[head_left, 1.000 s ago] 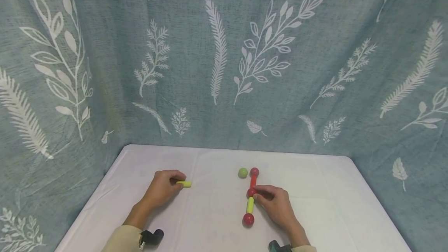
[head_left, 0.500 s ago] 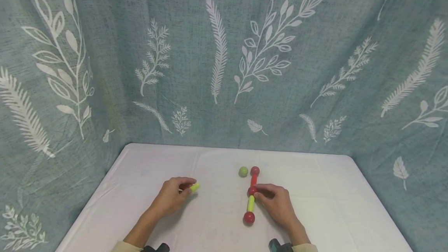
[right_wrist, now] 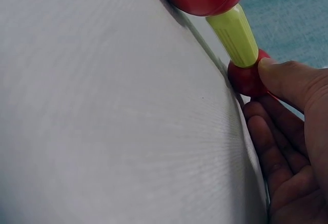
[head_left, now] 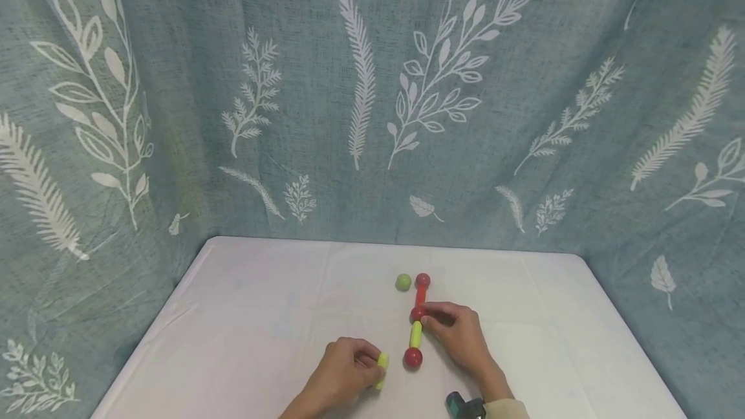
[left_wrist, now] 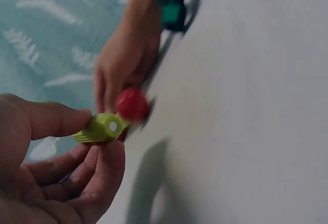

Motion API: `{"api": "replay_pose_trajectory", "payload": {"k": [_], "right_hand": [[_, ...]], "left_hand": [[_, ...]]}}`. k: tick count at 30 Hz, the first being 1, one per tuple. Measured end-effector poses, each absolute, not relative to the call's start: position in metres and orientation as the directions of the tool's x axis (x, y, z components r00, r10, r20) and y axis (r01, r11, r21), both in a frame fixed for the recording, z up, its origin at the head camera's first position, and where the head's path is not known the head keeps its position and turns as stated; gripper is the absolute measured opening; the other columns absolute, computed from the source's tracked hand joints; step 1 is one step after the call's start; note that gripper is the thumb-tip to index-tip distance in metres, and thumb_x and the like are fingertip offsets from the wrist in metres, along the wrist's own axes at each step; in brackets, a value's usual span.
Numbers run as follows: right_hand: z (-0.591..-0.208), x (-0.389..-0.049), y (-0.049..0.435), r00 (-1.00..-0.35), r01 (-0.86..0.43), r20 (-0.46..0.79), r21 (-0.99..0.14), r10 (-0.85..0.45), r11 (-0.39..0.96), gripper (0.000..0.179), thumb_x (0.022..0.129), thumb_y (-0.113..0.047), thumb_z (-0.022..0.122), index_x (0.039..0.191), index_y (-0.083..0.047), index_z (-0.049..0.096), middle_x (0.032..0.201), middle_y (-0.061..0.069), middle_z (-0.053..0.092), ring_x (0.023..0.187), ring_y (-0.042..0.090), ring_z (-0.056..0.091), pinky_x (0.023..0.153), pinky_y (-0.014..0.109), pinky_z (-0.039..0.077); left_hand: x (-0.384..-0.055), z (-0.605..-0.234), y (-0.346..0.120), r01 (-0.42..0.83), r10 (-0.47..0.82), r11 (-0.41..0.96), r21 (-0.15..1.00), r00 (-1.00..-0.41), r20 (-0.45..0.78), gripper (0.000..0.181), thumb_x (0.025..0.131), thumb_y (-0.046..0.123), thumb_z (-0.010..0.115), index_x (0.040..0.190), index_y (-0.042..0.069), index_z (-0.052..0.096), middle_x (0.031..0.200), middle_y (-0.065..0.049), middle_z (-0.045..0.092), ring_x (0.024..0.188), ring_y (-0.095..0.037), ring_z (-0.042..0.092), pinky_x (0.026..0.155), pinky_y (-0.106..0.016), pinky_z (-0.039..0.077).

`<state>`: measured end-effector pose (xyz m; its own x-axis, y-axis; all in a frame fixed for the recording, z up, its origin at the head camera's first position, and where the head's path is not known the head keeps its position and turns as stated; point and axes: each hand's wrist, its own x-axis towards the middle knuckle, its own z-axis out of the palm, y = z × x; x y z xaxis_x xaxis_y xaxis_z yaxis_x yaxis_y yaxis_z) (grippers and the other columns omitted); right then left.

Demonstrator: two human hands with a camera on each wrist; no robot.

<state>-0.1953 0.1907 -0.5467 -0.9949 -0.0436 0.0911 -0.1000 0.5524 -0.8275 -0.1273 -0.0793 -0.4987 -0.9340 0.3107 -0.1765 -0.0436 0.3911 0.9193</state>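
My left hand (head_left: 345, 372) pinches a yellow-green magnetic rod (head_left: 381, 370) between thumb and fingers, to the left of and nearer than a straight chain of balls and rods. In the left wrist view the rod (left_wrist: 97, 128) points a round silvery end at the camera. That chain runs from a near red ball (head_left: 413, 358) through a yellow-green rod (head_left: 416, 335), a middle red ball (head_left: 417, 314) and a red rod (head_left: 420, 296) to a far red ball (head_left: 423, 280). Thumb and fingers of my right hand (head_left: 462, 341) grip the middle ball, seen also as a red ball (right_wrist: 248, 79) in the right wrist view.
A loose green ball (head_left: 403, 282) lies just left of the chain's far end. Everything stands on a white-covered table (head_left: 262, 296). Behind and beside it hangs a blue-green curtain (head_left: 314, 115) with white leaf patterns.
My left hand has carried the yellow-green rod rightward and nearer, turning it from sideways to nearly upright in the head view. My right hand stays on the middle ball.
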Motion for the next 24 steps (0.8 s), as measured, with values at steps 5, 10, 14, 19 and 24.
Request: {"api": "replay_pose_trajectory", "payload": {"k": [5,10,14,19,24], "right_hand": [[-0.546,-0.195,0.191,-0.994,-0.112,0.096,-0.837,-0.057,0.536,0.025,0.096,-0.026,0.086,0.121,-0.026,0.083,0.118,-0.007,0.083,0.121,0.019,0.076,0.104,0.042,0.061],[-0.547,-0.195,0.191,-0.993,-0.116,0.103,-0.837,-0.054,0.535,0.025,0.096,-0.027,0.085,0.120,-0.027,0.083,0.117,-0.008,0.083,0.120,0.018,0.076,0.103,0.039,0.061],[-0.548,-0.195,0.191,-0.993,-0.114,0.102,-0.840,-0.051,0.530,0.025,0.095,-0.026,0.086,0.120,-0.028,0.083,0.117,-0.009,0.083,0.119,0.017,0.077,0.102,0.037,0.061],[-0.548,-0.195,0.191,-0.993,-0.116,0.107,-0.838,-0.047,0.533,0.025,0.095,-0.027,0.086,0.120,-0.028,0.083,0.117,-0.009,0.083,0.119,0.017,0.077,0.103,0.039,0.061],[-0.548,-0.195,0.191,-0.994,-0.111,0.105,-0.832,-0.041,0.544,0.025,0.095,-0.027,0.086,0.120,-0.029,0.083,0.117,-0.009,0.083,0.121,0.018,0.076,0.105,0.043,0.060]], "left_hand": [[-0.118,-0.504,-0.051,-0.066,0.268,0.448,0.892,-0.942,-0.204,0.016,0.090,0.011,0.086,0.100,0.002,0.078,0.082,0.000,0.072,0.074,-0.014,0.069,0.071,-0.031,0.062],[-0.114,-0.505,-0.032,-0.067,0.221,0.513,0.856,-0.953,-0.207,0.016,0.086,0.014,0.090,0.090,0.004,0.077,0.080,-0.001,0.067,0.073,-0.015,0.064,0.067,-0.031,0.058],[-0.114,-0.506,-0.023,-0.066,0.209,0.544,0.836,-0.955,-0.212,0.018,0.084,0.013,0.091,0.085,0.005,0.074,0.086,-0.007,0.062,0.076,-0.019,0.061,0.067,-0.035,0.057],[-0.118,-0.506,-0.016,-0.042,0.212,0.575,0.817,-0.957,-0.198,0.022,0.081,0.011,0.092,0.075,0.008,0.071,0.088,-0.011,0.058,0.077,-0.022,0.058,0.060,-0.031,0.052],[-0.124,-0.504,-0.012,-0.046,0.202,0.581,0.812,-0.959,-0.199,0.026,0.080,0.009,0.093,0.073,0.008,0.068,0.088,-0.012,0.056,0.076,-0.023,0.058,0.058,-0.029,0.050]]}}
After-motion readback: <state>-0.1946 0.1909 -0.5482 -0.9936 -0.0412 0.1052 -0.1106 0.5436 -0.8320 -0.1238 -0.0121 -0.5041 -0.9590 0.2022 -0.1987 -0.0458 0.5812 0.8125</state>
